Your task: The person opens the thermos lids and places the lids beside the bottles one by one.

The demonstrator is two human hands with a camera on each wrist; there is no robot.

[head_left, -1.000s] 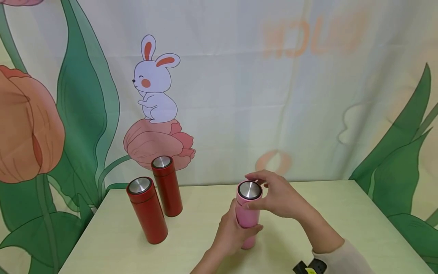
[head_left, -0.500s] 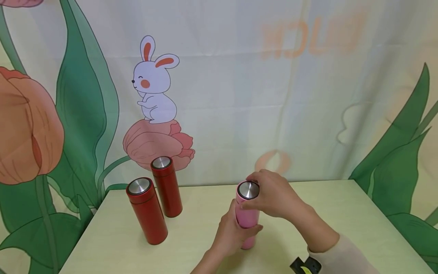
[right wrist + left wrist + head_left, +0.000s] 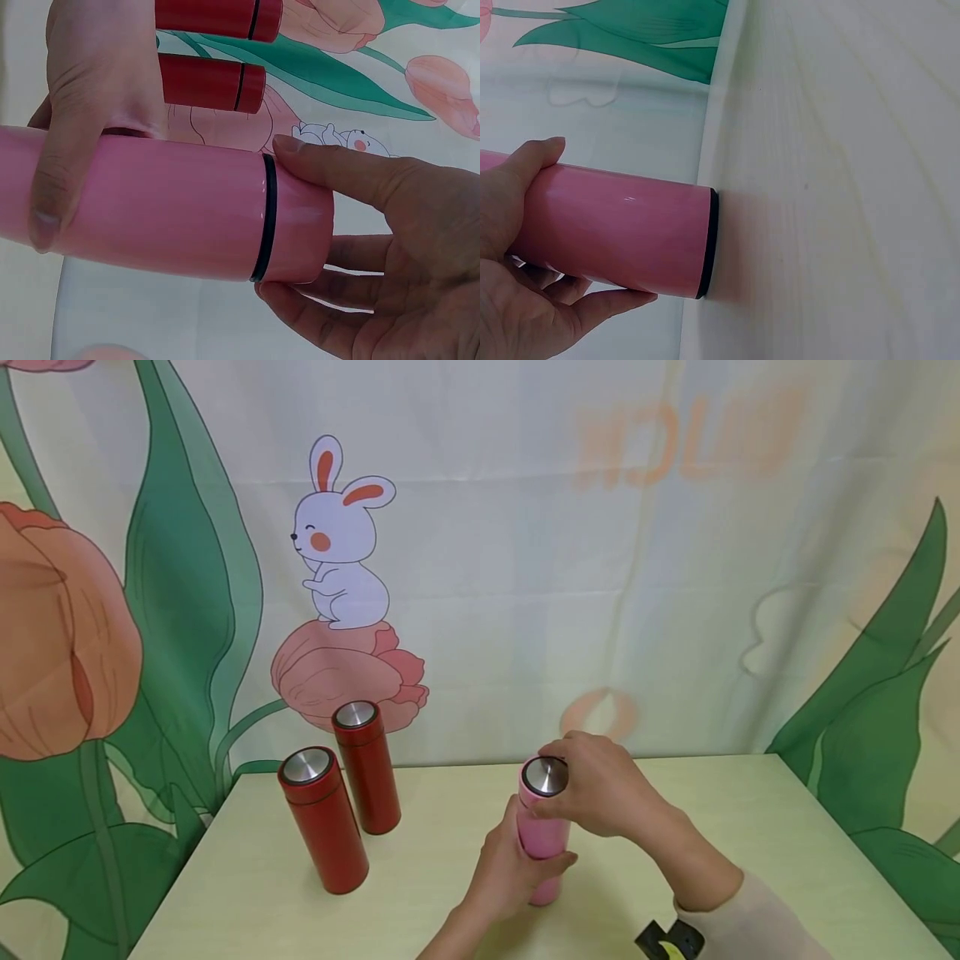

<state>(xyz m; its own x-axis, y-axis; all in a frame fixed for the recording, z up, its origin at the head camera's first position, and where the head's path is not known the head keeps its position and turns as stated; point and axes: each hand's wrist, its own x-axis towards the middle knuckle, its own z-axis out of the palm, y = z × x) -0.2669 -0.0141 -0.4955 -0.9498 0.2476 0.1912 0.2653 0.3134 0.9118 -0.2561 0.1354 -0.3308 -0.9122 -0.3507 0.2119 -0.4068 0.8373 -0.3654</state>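
Note:
A pink thermos flask (image 3: 543,839) stands on the pale table, its lid (image 3: 304,225) topped with a steel disc (image 3: 543,775). Round the flask's body curls my left hand (image 3: 517,864), thumb on the near side. In the left wrist view the black base (image 3: 709,247) is close over the tabletop. My right hand (image 3: 603,785) grips the lid from the right, thumb on one side and fingers on the other, and covers part of the disc. A black ring (image 3: 266,217) runs between lid and body in the right wrist view.
Two red thermos flasks stand at the table's left, the nearer one (image 3: 326,827) in front of the farther one (image 3: 369,777). Behind the table (image 3: 420,893) hangs a curtain (image 3: 487,568) printed with tulips and a rabbit.
My right hand has turned a little on the lid and closed in around it, hiding more of the steel disc; the forearm shifted slightly left. The left hand and flask stay put.

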